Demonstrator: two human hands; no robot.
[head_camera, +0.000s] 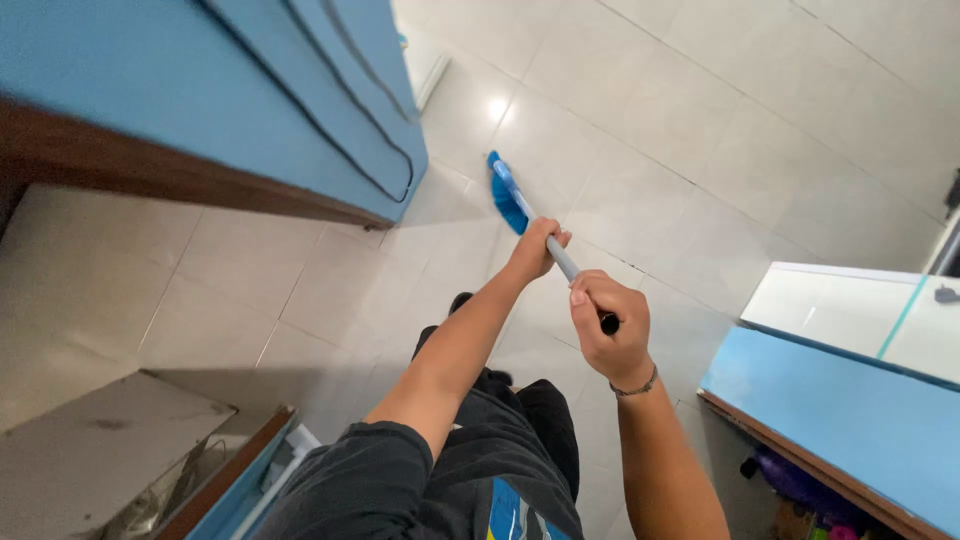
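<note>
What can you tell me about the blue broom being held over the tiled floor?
The blue-bristled broom with a pale metal-looking handle slants away from the person. Its short blue brush head is down at the pale tiled floor, near the corner of the blue cabinet. The left hand grips the shaft lower down; the right hand wraps its dark upper end. Whether the bristles press on the tiles cannot be told.

No packages, labels, signs or screens can be made out anywhere in view.
</note>
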